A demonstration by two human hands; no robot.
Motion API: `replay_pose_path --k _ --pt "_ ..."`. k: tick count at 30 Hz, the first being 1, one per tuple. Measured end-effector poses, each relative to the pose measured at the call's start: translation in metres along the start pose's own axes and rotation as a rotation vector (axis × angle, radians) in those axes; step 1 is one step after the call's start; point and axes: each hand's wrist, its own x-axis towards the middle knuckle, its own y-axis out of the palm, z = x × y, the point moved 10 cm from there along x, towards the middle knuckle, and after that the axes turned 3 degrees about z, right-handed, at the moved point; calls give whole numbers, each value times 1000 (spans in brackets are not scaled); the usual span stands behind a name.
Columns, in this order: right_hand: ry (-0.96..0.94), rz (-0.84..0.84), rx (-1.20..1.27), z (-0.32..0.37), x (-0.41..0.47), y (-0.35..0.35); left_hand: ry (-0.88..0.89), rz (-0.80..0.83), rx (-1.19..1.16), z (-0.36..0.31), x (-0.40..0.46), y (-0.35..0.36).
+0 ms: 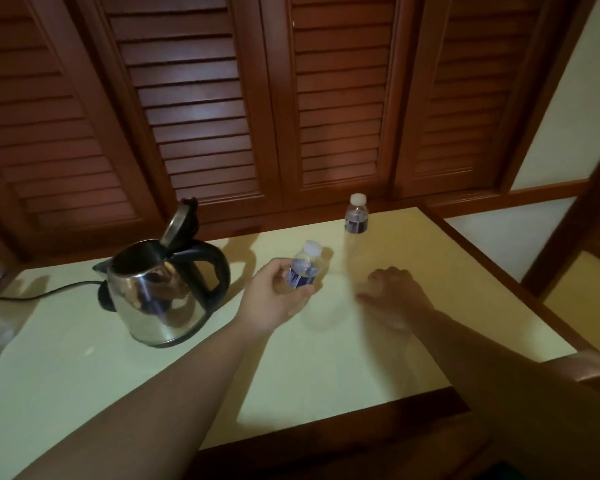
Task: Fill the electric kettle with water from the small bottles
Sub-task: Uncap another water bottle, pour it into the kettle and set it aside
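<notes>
Left hand [280, 293] grips a small clear plastic water bottle with blue label and white cap [305, 266], capped, tilted, held above the pale yellow surface [326, 368]. Right hand [392, 292] at 3 o'clock of it, blurred, fingers loosely curled, holding nothing. Stainless steel electric kettle with black handle [160, 292] at 9 o'clock, lid raised. Second identical capped bottle [356, 213] upright at 1 o'clock.

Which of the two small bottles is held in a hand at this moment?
The nearer bottle, held by the left hand beside the kettle. The other bottle stands alone at the table's far edge, untouched.
</notes>
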Motion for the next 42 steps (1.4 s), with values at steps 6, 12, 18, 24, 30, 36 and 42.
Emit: replay_pose_path --k 6,12,18,24,30,36,42 --pt "-22 9 -83 -15 20 9 -67 -56 -80 5 54 32" --pt "-42 -58 -52 -21 26 10 -93 -83 -72 3 103 50" --pt "-52 -95 -42 -18 23 5 -95 -69 -80 10 135 63" --pt "-26 -70 -27 -17 23 6 -150 -43 34 18 136 62" --pt "-20 -23 -83 -13 20 6 -120 53 145 34 87 43" --pt "-16 -18 -119 20 5 5 34 168 440 38 7 -2" --pt "-233 -56 -38 144 -38 38 111 201 463 68 -64 -61"
